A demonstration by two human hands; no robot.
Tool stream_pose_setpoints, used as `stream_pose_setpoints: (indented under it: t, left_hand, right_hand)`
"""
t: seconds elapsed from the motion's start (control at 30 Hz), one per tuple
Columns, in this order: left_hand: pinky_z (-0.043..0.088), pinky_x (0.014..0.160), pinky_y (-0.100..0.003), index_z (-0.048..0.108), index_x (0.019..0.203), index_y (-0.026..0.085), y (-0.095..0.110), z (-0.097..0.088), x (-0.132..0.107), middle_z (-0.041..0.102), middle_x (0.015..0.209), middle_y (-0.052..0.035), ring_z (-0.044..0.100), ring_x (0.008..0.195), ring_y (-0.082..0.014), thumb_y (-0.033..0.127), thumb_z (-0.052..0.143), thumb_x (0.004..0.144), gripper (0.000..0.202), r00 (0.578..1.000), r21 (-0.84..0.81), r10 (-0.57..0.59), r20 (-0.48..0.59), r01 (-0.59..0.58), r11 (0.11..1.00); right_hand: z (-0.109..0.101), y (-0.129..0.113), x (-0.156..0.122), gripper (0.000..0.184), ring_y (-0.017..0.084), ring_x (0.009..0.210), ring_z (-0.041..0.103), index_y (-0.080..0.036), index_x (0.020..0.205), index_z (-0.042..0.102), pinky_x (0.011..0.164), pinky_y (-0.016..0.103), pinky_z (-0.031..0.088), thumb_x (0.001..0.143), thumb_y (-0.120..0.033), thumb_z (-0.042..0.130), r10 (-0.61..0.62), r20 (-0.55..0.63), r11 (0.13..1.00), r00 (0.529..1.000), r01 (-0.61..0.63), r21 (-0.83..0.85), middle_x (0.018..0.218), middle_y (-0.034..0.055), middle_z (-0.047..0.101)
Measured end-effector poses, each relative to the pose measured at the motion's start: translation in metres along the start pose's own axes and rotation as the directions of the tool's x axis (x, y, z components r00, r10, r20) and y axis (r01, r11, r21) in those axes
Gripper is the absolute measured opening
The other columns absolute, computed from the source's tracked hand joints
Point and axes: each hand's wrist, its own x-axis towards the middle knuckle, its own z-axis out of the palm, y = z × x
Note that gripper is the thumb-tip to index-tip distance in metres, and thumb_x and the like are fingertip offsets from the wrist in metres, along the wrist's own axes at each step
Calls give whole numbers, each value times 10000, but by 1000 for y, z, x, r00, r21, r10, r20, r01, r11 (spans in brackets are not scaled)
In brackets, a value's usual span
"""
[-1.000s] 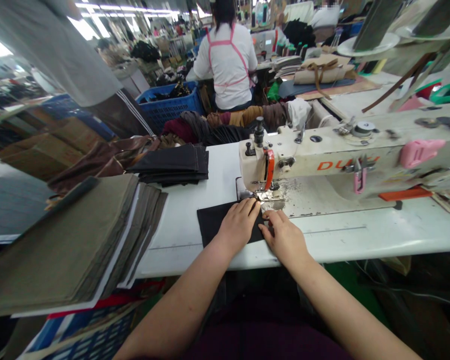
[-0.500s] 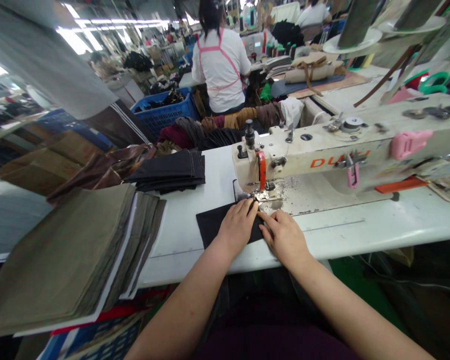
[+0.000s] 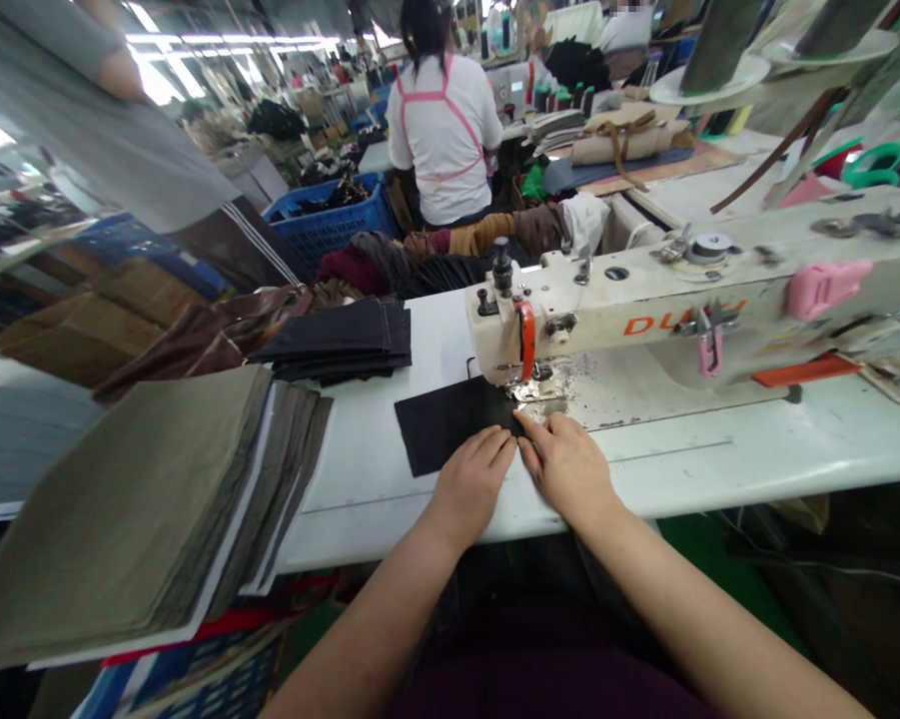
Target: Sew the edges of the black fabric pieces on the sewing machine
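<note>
A dark, rectangular fabric piece [image 3: 450, 414] lies flat on the white sewing table, its right end at the presser foot [image 3: 528, 391] of a sewing machine [image 3: 606, 300]. My left hand [image 3: 475, 479] is on the near edge of the fabric, fingers together and closed on that edge. Beside it, my right hand [image 3: 569, 464] pinches the right edge close to the foot, index finger reaching forward and thumb below. The two hands almost touch at the fingertips. What lies under my fingers is hidden.
Left of my hands a tall stack of olive fabric panels [image 3: 142, 499] overhangs the table edge. Behind it sits a pile of folded dark pieces [image 3: 337, 340]. Pink-handled snips [image 3: 710, 350] hang on the machine arm. A person stands at the left; another [image 3: 446, 130] works ahead.
The fabric has turned, its near edge swinging up and away from me. My left hand has slid back toward me, from on top of the fabric to its near edge. My right hand barely moved.
</note>
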Motion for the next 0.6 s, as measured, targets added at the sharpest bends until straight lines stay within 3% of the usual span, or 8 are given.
stream_pose_setpoints:
  t: [0.23,0.6]
  left_hand:
    - [439,1159,-405,563,1374,139,-20,2,14,607,1412,-109,523,1355,-241,113,468,986,400,998,27,-21,59,20,999]
    - [411,1162,-410,558,1362,152,-43,8,43,593,1423,-103,497,1364,-232,102,475,977,397,996,-20,-66,55,67,998]
  right_hand:
    - [-1,0,-3,450,238,918,514,-238,1443,550,839,339,403,1028,-373,441,-17,-23,1000,1000,17,-7,927,80,560]
    - [-2,-1,-3,426,235,915,503,-220,1410,565,838,338,395,1024,-348,435,-32,-43,1000,999,31,-3,923,77,553]
